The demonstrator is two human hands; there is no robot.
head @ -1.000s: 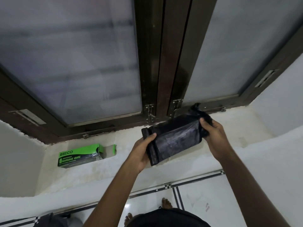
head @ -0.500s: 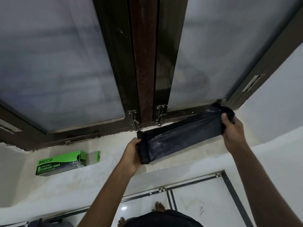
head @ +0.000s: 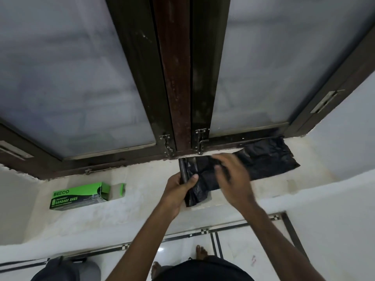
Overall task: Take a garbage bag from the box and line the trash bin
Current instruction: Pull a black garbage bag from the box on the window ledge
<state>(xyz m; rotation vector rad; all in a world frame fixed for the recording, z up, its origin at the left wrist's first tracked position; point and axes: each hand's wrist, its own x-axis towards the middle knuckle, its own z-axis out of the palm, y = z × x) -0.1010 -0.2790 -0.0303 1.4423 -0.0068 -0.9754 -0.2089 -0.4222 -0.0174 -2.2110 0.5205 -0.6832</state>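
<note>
The left hand (head: 178,185) grips the rolled end of the black garbage bag (head: 265,159), thumb curled over the front of the roll and fingers behind it. The right hand (head: 231,179) lies across the middle of the bag just beside the left; it is motion-blurred, its fingers appear bent over the plastic, but whether they pinch it cannot be told. From the roll the bag runs rightward, its unrolled length lying flat on the pale window sill (head: 142,199) below the dark wooden window frame (head: 174,78), and a crumpled fold hangs under the left hand. The green garbage bag box (head: 81,196) lies on its side on the sill, well apart to the left, its end flap open. A grey bin (head: 67,270) stands on the tiled floor (head: 243,250) at the lower left.
</note>
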